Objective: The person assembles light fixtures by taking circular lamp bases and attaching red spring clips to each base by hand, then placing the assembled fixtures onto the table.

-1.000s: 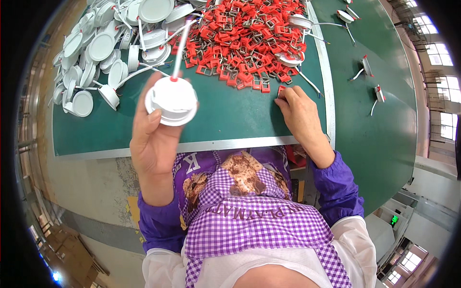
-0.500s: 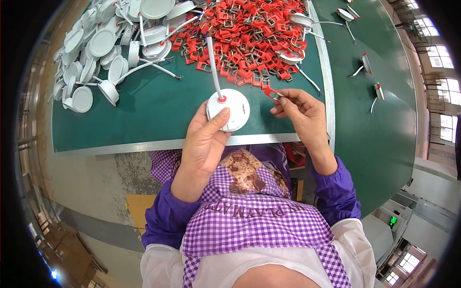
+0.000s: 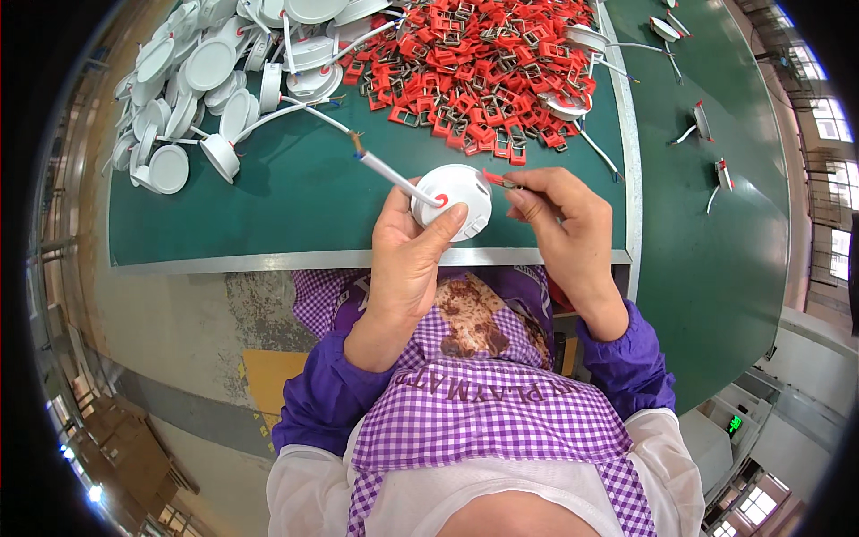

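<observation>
My left hand (image 3: pixel 407 246) holds a round white downlight (image 3: pixel 461 190) by its edge, thumb across its back. A white cable with bare wire ends sticks out from a red grommet on it, slanting up to the left. Between thumb and fingertips, my right hand (image 3: pixel 565 219) pinches a red clip with a metal spring (image 3: pixel 497 180). The clip is at the right edge of the downlight, by a small dark slot; whether it touches is too small to tell. Beyond both hands lies a big heap of red spring clips (image 3: pixel 483 76).
Many white downlights (image 3: pixel 210 64) with cables are piled at the far left of the green table (image 3: pixel 295 192). A metal edge strip (image 3: pixel 629 152) divides it from a second green surface (image 3: pixel 707 268) at right, where a few downlights with red clips (image 3: pixel 701 121) lie.
My left hand has turned the downlight, so its cable now slants left instead of pointing up. The red clip in my right hand has come from beside the heap to the downlight's edge.
</observation>
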The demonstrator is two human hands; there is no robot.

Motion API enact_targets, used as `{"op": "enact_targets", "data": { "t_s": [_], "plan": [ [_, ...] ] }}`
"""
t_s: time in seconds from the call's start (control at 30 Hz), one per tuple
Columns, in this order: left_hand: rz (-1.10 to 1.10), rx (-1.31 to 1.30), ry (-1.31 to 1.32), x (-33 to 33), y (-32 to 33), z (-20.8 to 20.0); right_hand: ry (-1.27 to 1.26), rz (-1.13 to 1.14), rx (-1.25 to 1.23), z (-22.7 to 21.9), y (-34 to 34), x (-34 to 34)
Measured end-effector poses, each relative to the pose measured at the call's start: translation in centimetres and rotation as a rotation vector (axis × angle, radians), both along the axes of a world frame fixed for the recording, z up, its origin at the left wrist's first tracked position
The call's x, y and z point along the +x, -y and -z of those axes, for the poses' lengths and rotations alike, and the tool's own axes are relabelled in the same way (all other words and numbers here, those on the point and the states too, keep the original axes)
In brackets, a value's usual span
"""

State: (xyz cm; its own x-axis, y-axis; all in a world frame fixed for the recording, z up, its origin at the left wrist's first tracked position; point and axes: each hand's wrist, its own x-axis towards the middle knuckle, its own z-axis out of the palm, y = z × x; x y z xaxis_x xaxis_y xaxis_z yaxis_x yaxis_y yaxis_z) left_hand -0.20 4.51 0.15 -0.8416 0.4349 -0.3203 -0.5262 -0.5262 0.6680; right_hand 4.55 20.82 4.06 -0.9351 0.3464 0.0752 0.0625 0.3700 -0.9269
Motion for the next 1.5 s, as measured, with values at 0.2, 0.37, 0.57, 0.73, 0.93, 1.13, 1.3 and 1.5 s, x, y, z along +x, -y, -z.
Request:
{"op": "enact_targets", "data": {
  "t_s": [0.2, 0.37, 0.57, 0.73, 0.93, 1.13, 1.3, 1.5],
  "plan": [
    [-0.085, -0.053, -0.119, 0.6, -0.5, 0.3, -0.117, -0.083, 0.378, -0.2, 1.7, 0.1],
    [-0.062, -0.08, -0.234, 0.7, 0.0, 0.6, -0.138, -0.08, 0.406, 0.1, 2.2, -0.1],
    [-0.034, -0.141, -0.362, 0.5, 0.7, 0.6, -0.163, -0.094, 0.403, 1.1, 1.8, -0.2],
    [0.075, -0.11, -0.333, 1.1, 1.7, 0.0, 0.017, -0.052, -0.17, 0.8, 1.8, 1.0],
    [0.129, -0.115, -0.275, 2.2, 1.7, 0.1, 0.155, -0.069, -0.185, 0.2, 1.1, 2.3],
    [0.147, -0.126, -0.217, 2.9, 1.7, 0.1, 0.302, -0.16, -0.484, 0.4, -0.3, 2.3],
    [0.177, -0.132, -0.161, 1.3, 1.9, -0.3, 0.301, -0.227, -0.235, -0.3, -2.7, 0.9],
    [0.158, 0.003, -0.048, 0.3, 2.8, -0.1, 0.237, -0.168, -0.252, -0.7, -1.7, 0.2]
  ]
}}
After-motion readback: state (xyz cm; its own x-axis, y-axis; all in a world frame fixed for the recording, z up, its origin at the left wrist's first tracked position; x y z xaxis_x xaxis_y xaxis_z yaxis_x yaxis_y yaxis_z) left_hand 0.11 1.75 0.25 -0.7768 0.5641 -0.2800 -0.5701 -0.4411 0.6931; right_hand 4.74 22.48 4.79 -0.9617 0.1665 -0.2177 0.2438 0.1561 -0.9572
